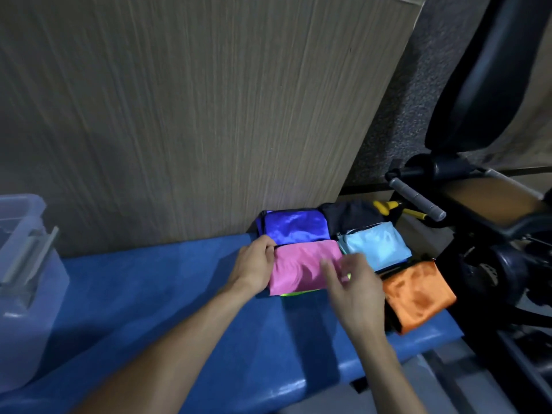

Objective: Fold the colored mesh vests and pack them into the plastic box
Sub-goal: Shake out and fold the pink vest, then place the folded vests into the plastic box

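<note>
While the left hand grips its edge, the pink vest lies between both hands.

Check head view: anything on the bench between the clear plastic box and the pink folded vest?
Nothing but bare blue bench pad between clear plastic box and pink folded vest, per the head view.

Left of the fingers the blue desk lies bare up to the plastic box. Beyond the fingers a wooden panel blocks passage; right of them, folded vests and a black machine frame crowd the edge.
</note>
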Tool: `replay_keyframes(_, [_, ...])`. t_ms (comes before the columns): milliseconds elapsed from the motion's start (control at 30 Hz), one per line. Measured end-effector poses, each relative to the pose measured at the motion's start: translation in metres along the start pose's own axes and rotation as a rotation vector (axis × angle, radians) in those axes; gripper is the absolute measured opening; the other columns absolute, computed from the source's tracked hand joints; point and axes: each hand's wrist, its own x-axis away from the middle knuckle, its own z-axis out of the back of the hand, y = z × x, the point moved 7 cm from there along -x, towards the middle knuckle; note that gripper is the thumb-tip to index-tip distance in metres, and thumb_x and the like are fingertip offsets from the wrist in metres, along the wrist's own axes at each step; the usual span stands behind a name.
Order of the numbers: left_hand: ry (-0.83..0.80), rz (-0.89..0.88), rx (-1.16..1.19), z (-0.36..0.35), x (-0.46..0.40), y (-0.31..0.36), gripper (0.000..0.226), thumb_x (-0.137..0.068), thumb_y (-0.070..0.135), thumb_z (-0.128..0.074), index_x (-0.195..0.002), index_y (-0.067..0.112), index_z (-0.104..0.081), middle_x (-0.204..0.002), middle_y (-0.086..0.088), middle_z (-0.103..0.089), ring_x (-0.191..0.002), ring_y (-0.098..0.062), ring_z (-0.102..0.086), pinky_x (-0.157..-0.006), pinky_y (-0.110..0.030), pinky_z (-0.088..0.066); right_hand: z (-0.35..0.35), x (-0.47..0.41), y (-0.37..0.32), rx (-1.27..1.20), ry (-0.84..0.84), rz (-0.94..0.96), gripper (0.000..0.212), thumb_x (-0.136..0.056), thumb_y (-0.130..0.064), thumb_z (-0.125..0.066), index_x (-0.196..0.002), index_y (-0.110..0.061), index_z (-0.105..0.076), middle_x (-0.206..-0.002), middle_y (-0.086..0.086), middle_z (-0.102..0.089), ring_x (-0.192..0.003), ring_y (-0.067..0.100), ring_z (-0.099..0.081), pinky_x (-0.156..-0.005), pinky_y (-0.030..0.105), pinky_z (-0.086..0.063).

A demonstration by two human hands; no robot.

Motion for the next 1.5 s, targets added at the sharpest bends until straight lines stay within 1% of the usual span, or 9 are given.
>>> replay_keyframes(100, [0.029, -0.031, 0.016, -0.001, -0.003, 0.002, 0.019, -0.104, 0.015, -0.042, -0.101, 0.013, -0.061, -0.095, -0.007, -0.07, -0.094, -0.03, -0.059, -0.078, -0.042, -0.045, -0.027, 0.036, 0.039, -0.476, -0.204, -0.537, 0.053, -0.085, -0.055, -0.072, -0.079, -0.004, -0.061, -0.069, 0.011, -0.064, -0.061, 0.026, -0.069, -0.058, 0.041, -0.061])
replay_keyframes(200, [0.019, -0.048, 0.009, -0.001, -0.003, 0.008, 0.019, -0.103, 0.014, -0.044, -0.101, 0.013, -0.062, -0.096, -0.008, -0.071, -0.095, -0.03, -0.06, -0.08, -0.043, -0.046, -0.042, 0.039, 0.04, -0.815, -0.21, -0.8, 0.05, -0.089, -0.042, -0.075, -0.098, 0.007, -0.065, -0.087, 0.024, -0.067, -0.081, 0.037, -0.076, -0.065, 0.039, -0.064])
replay_keyframes(567, [0.006, -0.359, -0.331, 0.024, -0.043, 0.026, 0.026, -0.097, 0.015, -0.054, -0.114, 0.028, -0.069, -0.108, 0.009, -0.052, -0.106, -0.018, -0.049, -0.091, -0.039, -0.049, -0.088, 0.028, 0.007, -0.945, -0.044, -0.974, 0.028, -0.083, -0.025, -0.082, -0.086, -0.004, -0.065, -0.062, 0.008, -0.056, -0.052, 0.02, -0.051, -0.045, 0.026, -0.051])
replay_keyframes(733, [-0.469, -0.471, -0.738, -0.001, -0.059, 0.025, 0.064, -0.093, 0.025, -0.061, -0.153, 0.033, -0.04, -0.158, 0.007, -0.026, -0.14, -0.021, -0.026, -0.115, -0.043, -0.035, -0.08, 0.028, 0.002, -0.926, 0.002, -0.896, 0.018, -0.08, -0.02, -0.08, -0.085, -0.01, -0.067, -0.076, 0.005, -0.065, -0.063, 0.021, -0.058, -0.05, 0.029, -0.049])
replay_keyframes(933, [-0.316, -0.618, -0.874, -0.009, -0.063, 0.018, 0.079, -0.084, 0.047, -0.077, -0.15, 0.033, -0.037, -0.151, 0.005, -0.031, -0.133, -0.022, -0.033, -0.102, -0.041, -0.047, -0.072, 0.037, 0.009, -0.922, -0.036, -0.887, 0.012, -0.083, -0.018, -0.075, -0.085, -0.014, -0.064, -0.07, -0.001, -0.057, -0.06, 0.016, -0.051, -0.047, 0.024, -0.04])
replay_keyframes(1100, [-0.227, -0.654, -0.992, -0.019, -0.06, 0.02, 0.059, -0.091, 0.023, -0.067, -0.144, 0.022, -0.041, -0.143, -0.005, -0.041, -0.125, -0.03, -0.041, -0.081, -0.043, -0.056, -0.075, 0.047, 0.016, -0.976, -0.081, -0.969, 0.028, -0.084, -0.019, -0.075, -0.106, -0.002, -0.068, -0.077, 0.007, -0.061, -0.064, 0.023, -0.057, -0.061, 0.036, -0.047])
replay_keyframes(1267, [-0.163, -0.641, -1.0, -0.022, -0.047, 0.022, 0.043, -0.094, 0.01, -0.058, -0.135, 0.015, -0.045, -0.131, -0.009, -0.049, -0.116, -0.032, -0.046, -0.068, -0.04, -0.05, -0.057, 0.042, 0.008, -1.136, -0.052, -0.965, 0.027, -0.088, -0.013, -0.07, -0.113, -0.002, -0.07, -0.095, 0.012, -0.072, -0.071, 0.021, -0.063, -0.046, 0.024, -0.051])
replay_keyframes(1400, [-0.138, -0.649, -0.893, -0.011, -0.013, 0.042, 0.029, -0.094, 0.025, -0.057, -0.12, 0.013, -0.06, -0.12, -0.01, -0.057, -0.111, -0.033, -0.054, -0.062, -0.038, -0.037, -0.035, 0.011, -0.023, -1.364, -0.079, -0.827, 0.028, -0.094, -0.013, -0.063, -0.117, 0.0, -0.07, -0.111, 0.012, -0.075, -0.095, 0.024, -0.071, -0.08, 0.035, -0.06])
replay_keyframes(1500, [-0.084, -0.769, -0.883, -0.007, 0.039, 0.054, 0.034, -0.06, 0.035, -0.076, -0.088, 0.018, -0.069, -0.085, -0.005, -0.067, -0.074, -0.028, -0.065, -0.047, -0.029, -0.028, -0.027, -0.01, -0.05, -1.494, -0.179, -0.75, 0.026, -0.098, -0.014, -0.056, -0.117, -0.001, -0.068, -0.11, 0.013, -0.075, -0.092, 0.021, -0.073, -0.088, 0.035, -0.058])
